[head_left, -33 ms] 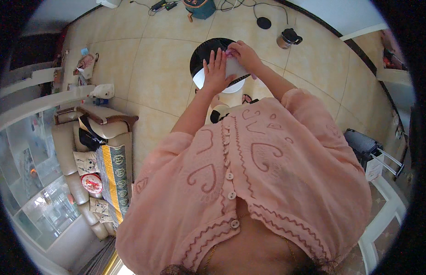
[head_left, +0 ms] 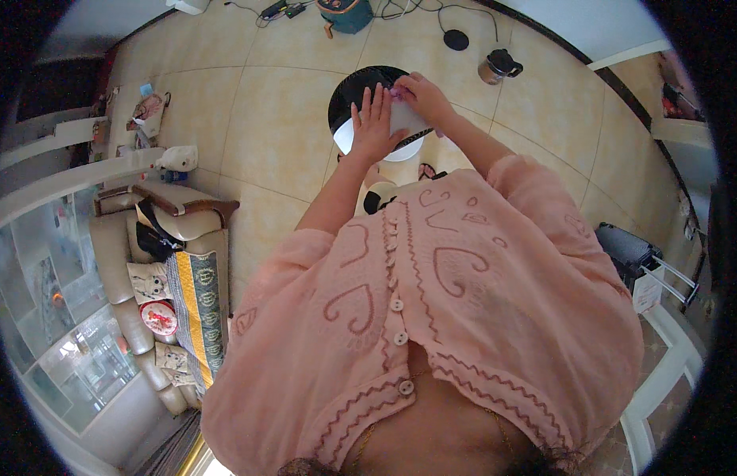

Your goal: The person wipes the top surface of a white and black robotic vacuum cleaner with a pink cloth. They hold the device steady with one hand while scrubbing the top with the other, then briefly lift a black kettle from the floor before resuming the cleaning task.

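In front of me stands a small round table or stool with a glossy black top (head_left: 349,94) and a shiny white area at its near side. A pale whitish sheet or panel (head_left: 403,117) lies on it between my hands. My left hand (head_left: 374,127) rests flat on the left of this surface, fingers spread, with nothing held. At the sheet's far right part, my right hand (head_left: 422,97) has bent fingers closed on a small pink-purple thing (head_left: 398,93). Its kind is too small to make out, and the fingers partly hide it.
A clear jug with a black lid (head_left: 499,67) stands on the tiled floor at far right, near a black disc (head_left: 456,40) and cables. A dark green container (head_left: 345,14) is at the back. To the left is a beige sofa (head_left: 115,254); a suitcase (head_left: 630,250) stands right.
The fingers of my right hand have shifted very slightly with the pink-purple thing. My left hand stays in place.
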The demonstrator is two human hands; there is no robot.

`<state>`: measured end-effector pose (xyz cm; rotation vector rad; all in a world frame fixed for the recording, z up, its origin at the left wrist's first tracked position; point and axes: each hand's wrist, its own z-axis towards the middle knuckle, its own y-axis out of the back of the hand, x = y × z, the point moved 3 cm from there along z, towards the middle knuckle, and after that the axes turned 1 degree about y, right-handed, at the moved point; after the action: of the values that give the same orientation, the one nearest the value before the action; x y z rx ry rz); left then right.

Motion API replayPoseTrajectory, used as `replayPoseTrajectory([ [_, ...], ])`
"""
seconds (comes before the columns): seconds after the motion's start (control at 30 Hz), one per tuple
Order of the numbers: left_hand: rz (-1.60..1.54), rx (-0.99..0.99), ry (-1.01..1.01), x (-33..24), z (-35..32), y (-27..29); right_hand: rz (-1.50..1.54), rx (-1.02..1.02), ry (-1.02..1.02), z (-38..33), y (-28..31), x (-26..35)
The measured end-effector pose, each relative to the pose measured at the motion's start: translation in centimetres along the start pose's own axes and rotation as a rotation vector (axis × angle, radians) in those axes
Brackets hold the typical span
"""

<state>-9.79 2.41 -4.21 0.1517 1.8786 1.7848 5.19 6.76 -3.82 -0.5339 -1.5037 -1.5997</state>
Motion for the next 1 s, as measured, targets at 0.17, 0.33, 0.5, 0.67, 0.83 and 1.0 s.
replayPoseTrajectory([
  [0.17,-0.029,0.016,-0.002,-0.2,-0.1,0.1,0.021,0.101,0.064,-5.5,0.4,-0.9],
  [0.33,0.011,0.054,0.034,-0.2,0.2,0.0,-0.029,0.075,0.094,-2.4,1.0,-0.3],
  [0.5,0.010,0.054,0.044,-0.1,0.0,0.0,-0.057,0.023,0.014,0.8,0.4,0.0],
  [0.67,-0.002,0.077,0.014,0.0,-0.2,0.3,-0.002,0.084,0.016,-3.5,-0.5,-1.9],
  [0.83,0.019,0.078,0.032,-0.3,-0.2,0.1,0.061,0.178,-0.090,-5.1,0.8,-1.9],
  [1.0,0.026,0.083,0.029,-0.3,0.1,0.2,-0.080,0.045,-0.055,0.1,1.3,-1.1],
])
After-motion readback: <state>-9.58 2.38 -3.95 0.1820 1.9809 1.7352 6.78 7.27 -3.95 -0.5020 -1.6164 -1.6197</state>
